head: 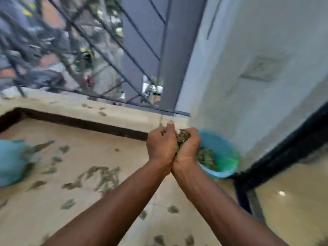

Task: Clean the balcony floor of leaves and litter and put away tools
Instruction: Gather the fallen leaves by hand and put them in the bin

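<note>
My left hand [160, 144] and my right hand [189, 148] are pressed together at the wrists, fingers curled round a bunch of dry green leaves [182, 137] held between them. They hang just left of a blue-green plastic bucket [224, 157] in the corner by the wall, which holds more leaves [206, 158]. Loose leaves [101, 176] lie scattered on the beige balcony floor [74, 210] below and left of my arms. The whole view is motion-blurred.
A blue object [9, 162] sits at the left edge with a brown stick-like piece [45, 145] beside it. A low ledge [71, 107] with a metal railing [99, 50] bounds the far side. A white wall [248, 77] and a dark-framed glass door [284, 201] stand at right.
</note>
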`<act>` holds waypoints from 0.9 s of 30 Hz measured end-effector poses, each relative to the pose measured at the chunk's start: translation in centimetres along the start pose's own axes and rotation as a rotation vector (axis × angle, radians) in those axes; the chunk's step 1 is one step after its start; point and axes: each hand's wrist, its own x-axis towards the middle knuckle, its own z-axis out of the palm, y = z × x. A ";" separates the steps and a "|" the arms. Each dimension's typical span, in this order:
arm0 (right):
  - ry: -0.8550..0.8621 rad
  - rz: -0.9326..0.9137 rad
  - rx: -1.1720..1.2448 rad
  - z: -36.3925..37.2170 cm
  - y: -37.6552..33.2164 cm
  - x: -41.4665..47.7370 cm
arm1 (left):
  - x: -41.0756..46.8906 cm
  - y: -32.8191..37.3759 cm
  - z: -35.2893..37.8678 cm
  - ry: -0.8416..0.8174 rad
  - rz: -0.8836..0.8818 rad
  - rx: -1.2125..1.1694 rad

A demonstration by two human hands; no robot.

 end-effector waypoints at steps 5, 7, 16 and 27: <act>0.301 -0.121 -0.038 -6.8 -5.6 10.1 | 3.4 -2.8 12.6 -0.229 -0.236 0.095; 0.392 -0.076 -0.121 -9.1 -6.8 13.5 | 5.2 -4.9 15.8 -0.305 -0.296 0.114; 0.407 -0.083 -0.787 -11.2 -11.6 14.4 | 7.7 -3.8 14.5 -0.561 -0.270 0.252; -0.383 -0.545 -1.416 1.8 1.0 -0.8 | 2.5 0.6 -14.5 -0.167 0.470 0.588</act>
